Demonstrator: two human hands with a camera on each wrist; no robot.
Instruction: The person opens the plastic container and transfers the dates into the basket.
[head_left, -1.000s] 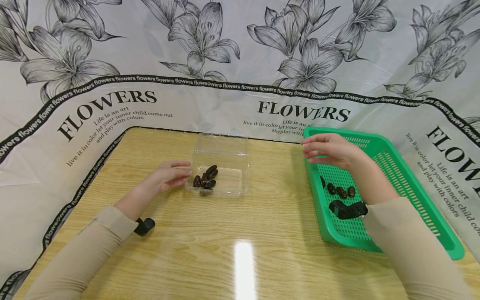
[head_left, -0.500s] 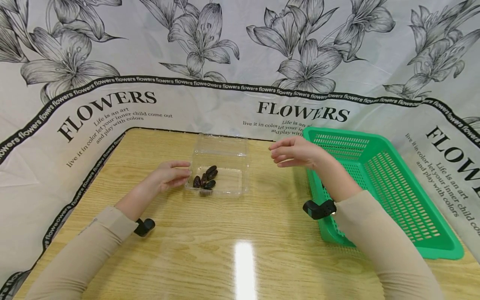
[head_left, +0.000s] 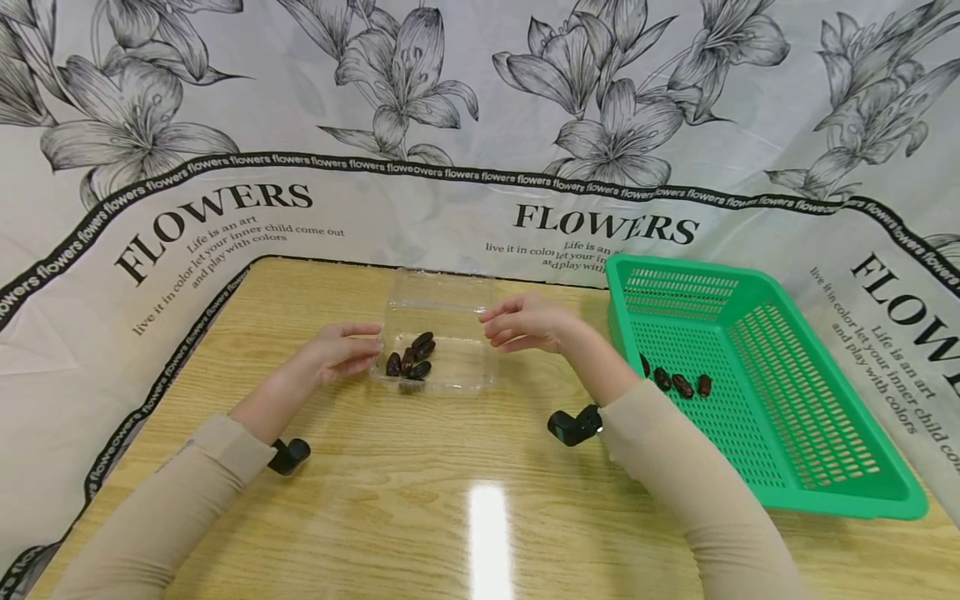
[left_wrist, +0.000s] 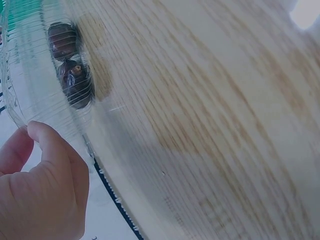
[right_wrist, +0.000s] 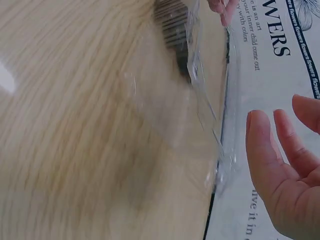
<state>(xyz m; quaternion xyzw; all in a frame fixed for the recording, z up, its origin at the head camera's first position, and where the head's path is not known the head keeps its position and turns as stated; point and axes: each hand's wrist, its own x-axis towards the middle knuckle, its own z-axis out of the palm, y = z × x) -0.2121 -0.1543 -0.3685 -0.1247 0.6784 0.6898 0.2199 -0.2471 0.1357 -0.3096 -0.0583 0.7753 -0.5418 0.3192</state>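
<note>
A clear plastic clamshell box (head_left: 461, 362) lies with its lid raised at the back of the wooden table. Several dark dates (head_left: 423, 344) are gathered in its left half. My left hand (head_left: 335, 352) pinches the box's left rim between thumb and index finger, as the left wrist view shows with the fingertips (left_wrist: 36, 131) on the edge. Beside the box's right side hovers my right hand (head_left: 531, 323), its fingers loosely extended. Nothing lies between those fingers (right_wrist: 260, 137) in the right wrist view.
A green slotted basket (head_left: 776, 292) stands on the right of the table (head_left: 390, 500), holding several more dates (head_left: 682, 386) along its left side. A flower-printed cloth (head_left: 450, 217) rises behind the table. A black wrist camera (head_left: 574, 426) hangs below the right wrist.
My right hand has moved left from over the green basket to the box's right side, uncovering the dates in the basket. The left hand and the box have stayed in place.
</note>
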